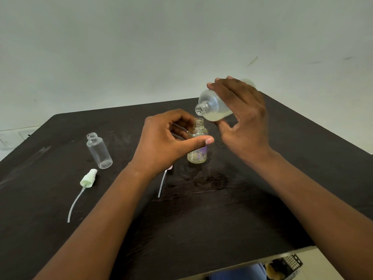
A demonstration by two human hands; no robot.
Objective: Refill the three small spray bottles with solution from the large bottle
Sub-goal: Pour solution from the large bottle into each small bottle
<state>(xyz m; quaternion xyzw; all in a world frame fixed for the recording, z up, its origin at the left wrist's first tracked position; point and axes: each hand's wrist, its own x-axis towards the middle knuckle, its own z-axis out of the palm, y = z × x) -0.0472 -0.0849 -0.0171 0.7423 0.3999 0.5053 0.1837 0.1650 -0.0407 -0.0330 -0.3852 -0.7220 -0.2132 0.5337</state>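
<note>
Plain pale wall behind, and a dark wooden bench (201, 209) with scuffs and a wet-looking patch near the middle. Right hand (242, 118) had the large bottle (214, 106) wrapped in its grip, fingers over the top and thumb under, tipped so the open neck pointed down toward the small spray bottle (197, 142) standing mid-bench. Left hand (167, 140) was curled round that small one, thumb across the front, fingers behind, steadying it upright. It had a little yellowish solution in the bottom and a purple label. I couldn't make out any stream between the two necks.

Handling-wise, I figured these are light thin plastic, so the small bottle would tip easily if let go, and the narrow necks mean any wobble spills. Wet plastic probably gets slippery too. I'd keep hold low on the small bottle's body and grab the big one round its middle, not the neck.

Toward the left edge stood a second small bottle (99, 150), clear and apparently empty, cap off, with a pale green spray head (88, 178) lying nearer me, its dip tube trailing toward the near edge. Another spray head (164, 178) lay half under my left wrist. I couldn't see a third bottle. Plenty of bare bench on the right and near side for moving, though the right corner sits close to that pouring elbow.
</note>
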